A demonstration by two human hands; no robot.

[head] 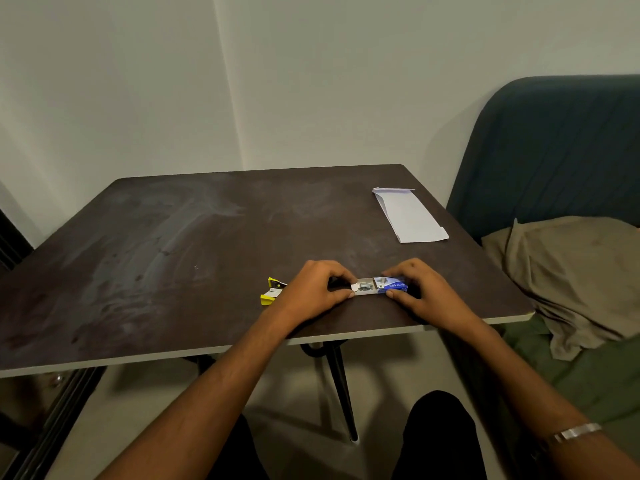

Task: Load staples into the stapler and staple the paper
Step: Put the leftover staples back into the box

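staple box (379, 287) near table (173, 244) front edge, gripped by both hands: left (313, 291), right (420, 292).

bare forearms — silver bracelet (576, 432) — black trousers (438, 434).

Blue sleeve of the staple box (393, 285) is showing a line of white print; it is reading too small and blurred to make out. No other text legible.

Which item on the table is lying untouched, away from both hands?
The folded paper, far right; the staple box is held by both hands, and the yellow stapler sits beside the left hand.
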